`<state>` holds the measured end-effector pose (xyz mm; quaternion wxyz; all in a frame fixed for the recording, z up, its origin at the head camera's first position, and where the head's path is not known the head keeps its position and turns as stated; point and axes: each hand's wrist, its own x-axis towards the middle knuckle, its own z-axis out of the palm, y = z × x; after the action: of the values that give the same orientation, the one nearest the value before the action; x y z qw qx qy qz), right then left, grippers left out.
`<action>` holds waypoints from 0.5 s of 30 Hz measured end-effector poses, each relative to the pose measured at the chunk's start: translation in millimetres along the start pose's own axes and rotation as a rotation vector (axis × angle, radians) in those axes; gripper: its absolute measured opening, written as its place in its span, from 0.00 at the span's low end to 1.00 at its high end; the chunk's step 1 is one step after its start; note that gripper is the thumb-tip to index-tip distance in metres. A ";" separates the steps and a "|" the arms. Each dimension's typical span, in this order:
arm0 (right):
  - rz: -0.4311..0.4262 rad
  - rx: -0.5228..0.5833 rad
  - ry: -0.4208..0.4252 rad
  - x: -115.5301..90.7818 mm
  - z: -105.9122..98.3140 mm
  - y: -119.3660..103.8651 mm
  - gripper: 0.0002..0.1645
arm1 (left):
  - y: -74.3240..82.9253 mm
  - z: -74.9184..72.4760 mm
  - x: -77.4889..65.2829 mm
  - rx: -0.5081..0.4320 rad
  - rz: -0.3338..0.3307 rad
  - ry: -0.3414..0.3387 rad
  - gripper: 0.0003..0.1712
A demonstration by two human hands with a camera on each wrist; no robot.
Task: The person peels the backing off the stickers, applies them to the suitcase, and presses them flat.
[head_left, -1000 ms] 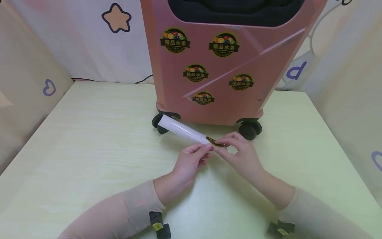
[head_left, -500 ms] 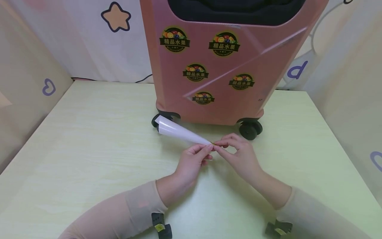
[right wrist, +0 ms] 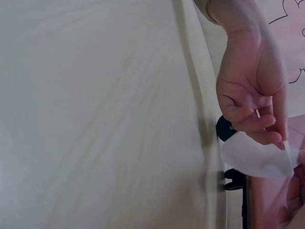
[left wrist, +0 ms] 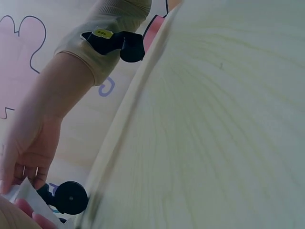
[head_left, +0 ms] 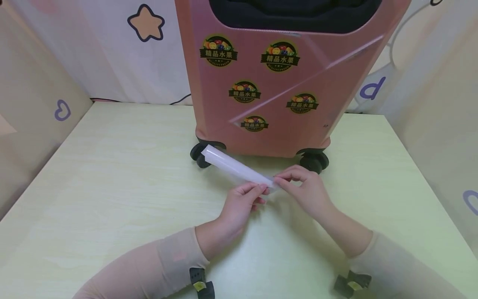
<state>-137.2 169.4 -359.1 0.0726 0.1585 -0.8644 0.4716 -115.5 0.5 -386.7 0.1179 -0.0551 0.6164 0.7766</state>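
A white, glossy sticker sheet (head_left: 235, 165), curled lengthwise into a loose roll, slants across the front of a pink suitcase (head_left: 276, 139). My left hand (head_left: 239, 205) pinches it near its right end between thumb and fingers. At that same end my right hand (head_left: 304, 189) pinches the edge with thumb and forefinger; I cannot tell whether a sticker is between them. In the right wrist view the sheet (right wrist: 257, 155) hangs from the left hand's (right wrist: 252, 90) fingertips, with the right hand's fingers (right wrist: 294, 191) beside it. Several round fruit stickers (head_left: 244, 91) are on the suitcase.
The suitcase stands upright at the back of the pale wooden table (head_left: 112, 174), on black wheels (head_left: 313, 161). Patterned cloth walls (head_left: 41, 54) enclose the table at the back and sides. A dark cable (head_left: 181, 99) shows behind the table.
The dark printed sticker seen at the sheet's right end a second ago is out of sight. The sheet flared into a cone, then narrowed again. My right hand has shifted slightly right.
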 end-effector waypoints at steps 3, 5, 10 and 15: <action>0.010 0.003 0.024 2.6 -4.8 0.0 0.05 | -1.7 0.6 0.3 -0.027 -0.029 0.011 0.14; 0.017 0.009 0.040 4.4 -8.7 0.6 0.05 | -2.1 1.2 0.4 -0.056 -0.057 0.023 0.14; 0.036 0.053 0.089 7.2 -19.3 0.9 0.09 | -2.2 1.1 0.5 -0.129 -0.117 0.015 0.13; 0.068 0.173 0.151 8.5 -27.7 -3.3 0.13 | -3.4 -1.1 1.4 -0.134 -0.159 -0.017 0.16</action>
<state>-144.7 189.2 -339.0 0.1076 0.0986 -0.8176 0.5570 -116.1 0.3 -390.4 0.1803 -0.1049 0.5557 0.8048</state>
